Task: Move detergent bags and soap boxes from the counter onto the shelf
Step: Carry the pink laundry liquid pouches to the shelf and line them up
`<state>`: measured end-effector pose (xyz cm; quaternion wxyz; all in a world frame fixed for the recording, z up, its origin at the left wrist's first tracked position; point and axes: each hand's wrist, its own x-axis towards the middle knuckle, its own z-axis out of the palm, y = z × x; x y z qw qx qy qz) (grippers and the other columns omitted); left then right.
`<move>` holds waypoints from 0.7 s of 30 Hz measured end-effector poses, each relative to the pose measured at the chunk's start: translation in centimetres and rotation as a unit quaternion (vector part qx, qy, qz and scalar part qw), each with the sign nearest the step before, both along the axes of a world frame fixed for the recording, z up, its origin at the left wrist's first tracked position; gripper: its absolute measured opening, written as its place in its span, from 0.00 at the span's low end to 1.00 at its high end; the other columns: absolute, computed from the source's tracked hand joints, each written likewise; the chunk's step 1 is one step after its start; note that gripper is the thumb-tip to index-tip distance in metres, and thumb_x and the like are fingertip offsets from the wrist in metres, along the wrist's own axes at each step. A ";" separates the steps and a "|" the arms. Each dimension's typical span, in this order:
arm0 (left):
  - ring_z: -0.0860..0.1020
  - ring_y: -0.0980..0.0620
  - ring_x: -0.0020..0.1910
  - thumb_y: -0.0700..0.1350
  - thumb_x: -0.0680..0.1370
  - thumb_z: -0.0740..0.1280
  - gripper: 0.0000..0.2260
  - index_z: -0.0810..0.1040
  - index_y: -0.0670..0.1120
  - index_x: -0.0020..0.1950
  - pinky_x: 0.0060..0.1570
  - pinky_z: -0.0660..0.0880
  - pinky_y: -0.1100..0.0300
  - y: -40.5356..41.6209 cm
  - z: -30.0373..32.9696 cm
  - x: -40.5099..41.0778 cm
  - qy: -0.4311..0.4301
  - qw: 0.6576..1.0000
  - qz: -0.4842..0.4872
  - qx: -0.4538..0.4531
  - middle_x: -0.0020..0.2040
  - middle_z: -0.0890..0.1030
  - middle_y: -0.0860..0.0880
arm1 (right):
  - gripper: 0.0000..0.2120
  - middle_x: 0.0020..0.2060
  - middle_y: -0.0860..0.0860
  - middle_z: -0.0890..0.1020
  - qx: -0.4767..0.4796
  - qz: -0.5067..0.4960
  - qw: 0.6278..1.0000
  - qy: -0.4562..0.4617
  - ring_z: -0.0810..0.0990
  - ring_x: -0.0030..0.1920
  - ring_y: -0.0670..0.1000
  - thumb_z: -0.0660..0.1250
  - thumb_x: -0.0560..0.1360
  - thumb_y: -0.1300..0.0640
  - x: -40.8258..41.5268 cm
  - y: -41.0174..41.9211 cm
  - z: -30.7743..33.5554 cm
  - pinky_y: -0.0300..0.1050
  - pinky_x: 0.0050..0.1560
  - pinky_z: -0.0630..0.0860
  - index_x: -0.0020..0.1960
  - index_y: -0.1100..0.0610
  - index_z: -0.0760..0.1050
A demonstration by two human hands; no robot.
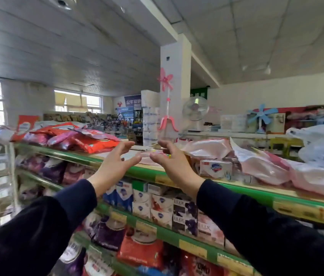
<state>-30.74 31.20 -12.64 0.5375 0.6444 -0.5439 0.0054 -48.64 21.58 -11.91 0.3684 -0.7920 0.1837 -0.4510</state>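
Nearest you, at 7 and 5 o'clock, two dark navy sleeves reach forward over the green-edged metal shelf [147, 173]. Your left hand [115, 162] and right hand [170, 162] sit side by side just above centre, fingers spread and curled toward each other, thumbs nearly meeting; both are released and grasp nothing. Below them, at 6 o'clock, stacked white, blue and dark cardboard soap boxes [162, 208] fill the second tier, with purple and red plastic detergent bags [117, 234] on the tiers beneath. At 3 o'clock, one white soap box with a blue shield mark [215, 169] stands on the top tier, touching a heap of pale pink plastic bags [260, 166]. At 10 o'clock, red and pink detergent bags [81, 139] lie piled on the same tier. Beyond, at 12 o'clock, a white square pillar [176, 80] stands beside a white electric fan [196, 108].
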 end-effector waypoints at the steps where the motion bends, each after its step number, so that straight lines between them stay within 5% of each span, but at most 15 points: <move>1: 0.73 0.60 0.67 0.54 0.77 0.73 0.23 0.74 0.55 0.71 0.65 0.69 0.56 -1.6 0.2 -0.5 0.001 1.000 -0.013 -0.004 0.66 0.77 0.59 | 0.28 0.71 0.50 0.75 -0.009 -0.005 1.000 0.005 0.73 0.70 0.50 0.72 0.77 0.50 -0.8 -0.9 0.3 0.51 0.72 0.71 0.75 0.54 0.70; 12: 0.76 0.50 0.67 0.53 0.82 0.66 0.22 0.71 0.46 0.74 0.68 0.71 0.53 -12.6 4.7 0.5 -0.030 0.994 -0.081 0.063 0.70 0.77 0.48 | 0.25 0.65 0.50 0.78 -0.040 -0.084 0.995 0.044 0.77 0.66 0.51 0.69 0.81 0.49 -4.6 -10.5 8.8 0.44 0.64 0.75 0.74 0.57 0.70; 15: 0.75 0.49 0.67 0.52 0.83 0.64 0.21 0.71 0.44 0.74 0.67 0.72 0.52 -15.9 5.8 3.2 -0.042 0.992 -0.089 0.085 0.70 0.76 0.46 | 0.26 0.70 0.52 0.76 -0.063 -0.140 0.983 0.099 0.76 0.67 0.50 0.67 0.81 0.48 -4.4 -13.6 10.9 0.46 0.66 0.72 0.76 0.57 0.69; 18: 0.74 0.52 0.62 0.52 0.84 0.63 0.20 0.70 0.45 0.74 0.51 0.72 0.63 -18.5 5.9 4.9 -0.052 0.987 -0.092 0.122 0.70 0.75 0.46 | 0.25 0.70 0.53 0.77 -0.070 -0.187 0.962 0.185 0.74 0.60 0.47 0.66 0.82 0.46 -5.7 -16.0 11.8 0.43 0.58 0.69 0.75 0.56 0.70; 21: 0.73 0.47 0.68 0.54 0.84 0.62 0.24 0.66 0.44 0.77 0.56 0.68 0.60 -22.3 5.9 8.1 -0.055 0.979 -0.091 0.172 0.73 0.73 0.45 | 0.26 0.69 0.55 0.78 -0.061 -0.239 0.928 0.278 0.74 0.57 0.49 0.65 0.81 0.42 -5.6 -19.8 12.1 0.43 0.56 0.68 0.73 0.56 0.72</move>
